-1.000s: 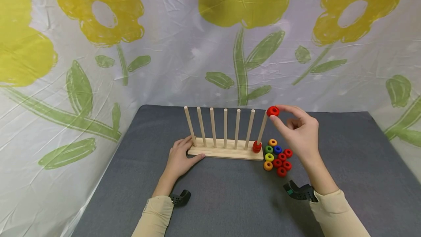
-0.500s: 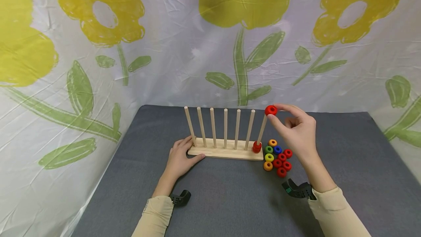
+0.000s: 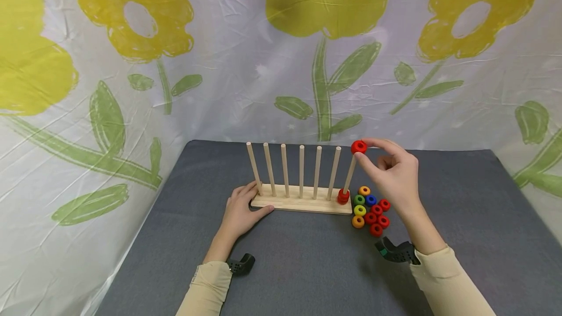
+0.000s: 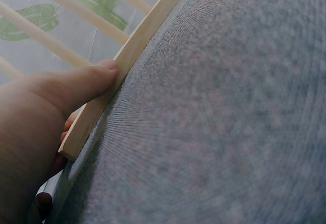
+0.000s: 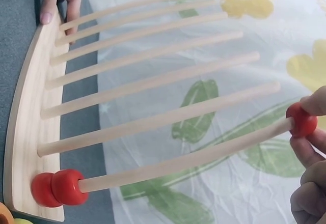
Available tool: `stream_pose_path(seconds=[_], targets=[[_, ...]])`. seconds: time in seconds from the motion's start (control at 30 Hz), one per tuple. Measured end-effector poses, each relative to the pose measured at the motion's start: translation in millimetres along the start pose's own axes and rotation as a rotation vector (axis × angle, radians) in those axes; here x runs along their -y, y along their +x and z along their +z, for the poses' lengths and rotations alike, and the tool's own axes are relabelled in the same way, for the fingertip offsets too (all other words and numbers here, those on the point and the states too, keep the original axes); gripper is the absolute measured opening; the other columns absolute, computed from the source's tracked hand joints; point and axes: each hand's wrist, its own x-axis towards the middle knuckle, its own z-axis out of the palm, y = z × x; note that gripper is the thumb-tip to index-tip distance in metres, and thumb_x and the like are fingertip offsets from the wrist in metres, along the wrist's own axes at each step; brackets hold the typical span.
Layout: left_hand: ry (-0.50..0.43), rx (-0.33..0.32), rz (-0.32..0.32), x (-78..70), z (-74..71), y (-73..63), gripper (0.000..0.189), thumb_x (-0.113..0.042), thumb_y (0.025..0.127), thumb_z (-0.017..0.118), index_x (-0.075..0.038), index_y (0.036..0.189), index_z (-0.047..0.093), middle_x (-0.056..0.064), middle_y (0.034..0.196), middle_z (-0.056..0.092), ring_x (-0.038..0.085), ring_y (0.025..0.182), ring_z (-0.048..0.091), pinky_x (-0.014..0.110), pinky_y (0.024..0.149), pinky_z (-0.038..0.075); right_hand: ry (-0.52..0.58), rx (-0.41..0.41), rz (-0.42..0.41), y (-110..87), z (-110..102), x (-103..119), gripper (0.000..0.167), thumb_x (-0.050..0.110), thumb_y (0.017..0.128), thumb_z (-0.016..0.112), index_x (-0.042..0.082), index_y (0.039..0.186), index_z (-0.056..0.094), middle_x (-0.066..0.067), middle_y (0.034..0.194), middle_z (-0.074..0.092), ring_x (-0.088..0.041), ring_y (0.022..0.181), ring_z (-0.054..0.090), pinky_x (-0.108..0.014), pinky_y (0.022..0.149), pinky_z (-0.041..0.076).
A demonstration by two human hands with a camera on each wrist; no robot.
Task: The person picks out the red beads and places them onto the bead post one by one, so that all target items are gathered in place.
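A wooden peg rack (image 3: 293,203) stands on the table with a row of upright pegs. Its left end is held by my left hand (image 3: 240,211), thumb (image 4: 104,71) along the front edge and fingers round the back. Between thumb and fingertips, my right hand (image 3: 397,172) pinches a red bead (image 3: 359,147) at the very top of the rightmost peg (image 5: 188,158). In the right wrist view the bead meets the peg's tip; how far it is threaded I cannot tell. Two red beads (image 5: 60,188) sit stacked at that peg's foot.
Loose beads lie beside the rack's right end: several red ones (image 3: 376,229), two orange (image 3: 358,221), a yellow (image 3: 360,210), a green (image 3: 359,200) and a blue (image 3: 371,200). A flower-printed cloth (image 3: 228,96) hangs behind the grey table (image 3: 298,267).
My right hand has shifted slightly left with the red bead, bringing it from beside the rightmost peg's tip to over it. The left hand and rack have stayed put.
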Motion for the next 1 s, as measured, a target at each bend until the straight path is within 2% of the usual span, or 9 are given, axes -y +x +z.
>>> stream_pose_path(seconds=[0.3, 0.6, 1.0], targets=[[-0.004, -0.001, -0.001, -0.8, -0.6, 0.0, 0.079, -0.047, 0.091, 0.083, -0.009, 0.155, 0.056, 0.014, 0.164, 0.047, 0.043, 0.149, 0.04, 0.068, 0.112, 0.034, -0.014, 0.011, -0.001, 0.9, 0.8, -1.2, 0.028, 0.009, 0.091, 0.085, 0.012, 0.119, 0.082, -0.002, 0.064, 0.041, -0.006, 0.04, 0.025, -0.027, 0.041, 0.021], [-0.002, 0.007, -0.003, -0.7, -0.1, 0.6, 0.078, -0.048, 0.092, 0.082, -0.01, 0.155, 0.057, 0.013, 0.164, 0.047, 0.042, 0.149, 0.039, 0.068, 0.112, 0.034, -0.025, 0.021, -0.01, 0.3, 1.2, -3.8, 0.028, 0.007, 0.091, 0.085, 0.011, 0.119, 0.082, -0.002, 0.067, 0.042, -0.006, 0.04, 0.025, -0.026, 0.041, 0.021], [-0.003, 0.006, 0.0, 0.3, 0.1, 0.6, 0.077, -0.048, 0.092, 0.082, -0.01, 0.155, 0.057, 0.013, 0.164, 0.047, 0.043, 0.149, 0.039, 0.069, 0.113, 0.033, -0.038, 0.004, 0.004, -3.6, 6.2, -5.1, 0.03, -0.004, 0.088, 0.084, -0.002, 0.117, 0.079, -0.012, 0.067, 0.041, 0.006, 0.044, 0.021, -0.024, 0.043, 0.018]])
